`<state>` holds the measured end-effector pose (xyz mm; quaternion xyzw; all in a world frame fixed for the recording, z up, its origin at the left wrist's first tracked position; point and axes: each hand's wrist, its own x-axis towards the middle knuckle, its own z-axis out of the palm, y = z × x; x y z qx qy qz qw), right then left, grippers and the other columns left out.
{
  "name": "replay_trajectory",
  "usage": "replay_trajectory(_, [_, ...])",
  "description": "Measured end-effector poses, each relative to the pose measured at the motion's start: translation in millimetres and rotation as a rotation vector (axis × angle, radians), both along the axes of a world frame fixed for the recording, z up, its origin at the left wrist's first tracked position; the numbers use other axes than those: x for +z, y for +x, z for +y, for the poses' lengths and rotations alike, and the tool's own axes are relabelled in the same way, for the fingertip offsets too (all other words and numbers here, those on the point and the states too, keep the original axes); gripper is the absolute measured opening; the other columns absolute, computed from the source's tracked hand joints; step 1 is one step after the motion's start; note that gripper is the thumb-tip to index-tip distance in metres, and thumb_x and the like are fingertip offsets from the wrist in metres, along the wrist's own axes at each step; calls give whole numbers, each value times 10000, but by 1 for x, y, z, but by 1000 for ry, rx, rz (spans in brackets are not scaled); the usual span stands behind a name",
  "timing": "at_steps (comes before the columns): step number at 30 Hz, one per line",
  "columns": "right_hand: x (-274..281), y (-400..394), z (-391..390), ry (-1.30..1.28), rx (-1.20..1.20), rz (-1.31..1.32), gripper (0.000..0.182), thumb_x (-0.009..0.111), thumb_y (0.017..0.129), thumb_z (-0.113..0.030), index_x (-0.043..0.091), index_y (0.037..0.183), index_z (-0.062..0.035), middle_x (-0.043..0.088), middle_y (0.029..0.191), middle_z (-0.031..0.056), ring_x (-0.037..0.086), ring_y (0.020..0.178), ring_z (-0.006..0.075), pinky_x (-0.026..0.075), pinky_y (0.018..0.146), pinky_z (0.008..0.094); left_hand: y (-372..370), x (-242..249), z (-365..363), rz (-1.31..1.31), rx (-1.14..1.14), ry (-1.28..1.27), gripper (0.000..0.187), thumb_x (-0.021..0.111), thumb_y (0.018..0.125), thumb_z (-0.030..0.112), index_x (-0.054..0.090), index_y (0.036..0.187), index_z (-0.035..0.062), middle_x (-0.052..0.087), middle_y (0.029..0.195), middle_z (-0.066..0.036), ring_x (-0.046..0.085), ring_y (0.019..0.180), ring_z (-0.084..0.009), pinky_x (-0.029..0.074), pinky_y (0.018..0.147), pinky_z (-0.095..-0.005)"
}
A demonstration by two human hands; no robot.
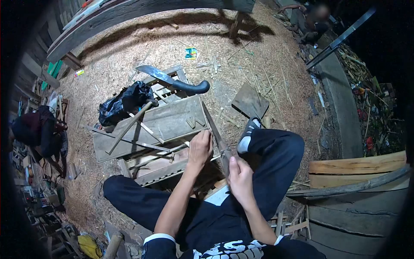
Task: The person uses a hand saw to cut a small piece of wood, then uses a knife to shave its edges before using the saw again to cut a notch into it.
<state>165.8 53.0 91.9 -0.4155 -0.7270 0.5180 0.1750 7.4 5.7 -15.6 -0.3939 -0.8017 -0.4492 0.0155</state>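
Observation:
A long, narrow brown piece [214, 125], perhaps a blade or a strip of wood, slants down from the board's right end. My right hand [240, 179] is wrapped round its lower part, thumb on top. Just left of it, my left hand [200, 149] is closed in a fist; what it grips is hidden. Beyond both hands lies a wooden board [168, 118] on a slatted wooden crate [151, 177], with thin sticks and a thicker stick [129, 127] on it. A large knife [172, 80] with a black handle rests behind the board, beside a black plastic bag [125, 103].
A square wooden block [250, 100] lies near my foot. Split planks [358, 172] and a long pole [358, 185] are at the right. A wooden bench [151, 15] stands ahead. One person sits at the far left, another at the upper right. Shavings cover the ground.

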Motion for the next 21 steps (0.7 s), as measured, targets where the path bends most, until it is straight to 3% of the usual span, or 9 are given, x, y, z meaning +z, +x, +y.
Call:
replay_trajectory(4, [-5,-32,16,6,41,-70,529,515,1076,-369,628,819,79,597,676,256,615,611,353,459,615,463,0,-2,0,28,3,19,139,628,970,66,525,915,-10,576,829,-238,607,778,-459,472,670,-522])
replay_trajectory(6, [4,-9,4,159,88,-49,526,509,1080,-367,623,822,78,598,683,272,632,632,397,464,619,478,0,0,-1,36,-5,25,130,623,971,64,530,919,-11,577,830,-239,607,776,-458,473,671,-520])
replay_trajectory(8, [-3,-4,-3,198,16,57,505,530,1080,-349,597,816,76,522,626,161,499,580,221,438,590,420,-2,-5,1,10,-7,18,125,617,975,68,535,927,-13,579,836,-242,608,786,-461,476,682,-519])
replay_trajectory(10, [1,-40,15,117,72,-60,476,522,1081,-326,617,852,80,535,639,155,495,596,217,446,607,416,1,-1,-1,-10,-18,-11,126,634,950,60,541,924,-21,582,839,-247,614,806,-458,486,691,-515])
replay_trajectory(14, [2,-9,-5,125,19,18,509,523,1085,-362,583,789,48,505,612,92,464,579,160,413,561,385,1,-6,-3,74,-96,20,121,638,935,58,541,922,-12,576,822,-222,608,780,-432,480,681,-504])
replay_trajectory(15, [2,-11,1,105,24,-50,533,520,1085,-389,559,761,32,483,600,70,448,579,135,387,549,374,1,-12,-5,85,-105,-87,170,659,831,25,551,962,16,594,898,-182,632,861,-373,504,764,-472])
replay_trajectory(18, [5,-32,18,30,27,-35,543,518,1083,-403,554,750,25,473,590,58,435,569,129,375,541,371,4,-6,-3,61,-101,-125,168,664,841,43,545,958,19,586,883,-180,628,856,-374,501,765,-471])
replay_trajectory(21, [5,-27,10,117,13,24,546,525,1082,-404,551,733,15,475,569,38,436,544,113,367,515,357,2,-9,-3,98,-91,-45,131,652,896,61,552,960,5,575,850,-186,617,827,-392,493,729,-481])
